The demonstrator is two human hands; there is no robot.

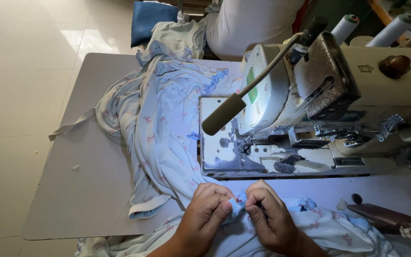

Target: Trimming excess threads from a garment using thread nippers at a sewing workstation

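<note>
Fabric (pixel 238 205) fold (short, upright) between fingers (pixel 224 207)

thread cones (pixel 396 26) cropped, fingers (pixel 258 209) hiding fabric edge (pixel 238 205)

Bare table (pixel 86 190) open at left, heaped printed fabric (pixel 160 119) blocking centre, sewing machine (pixel 310 109) and lamp arm (pixel 243 97) walling right

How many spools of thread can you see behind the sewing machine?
2 clearly: one green-topped thread cone and one beside it, top right. A third may sit cut off at the corner.
</note>
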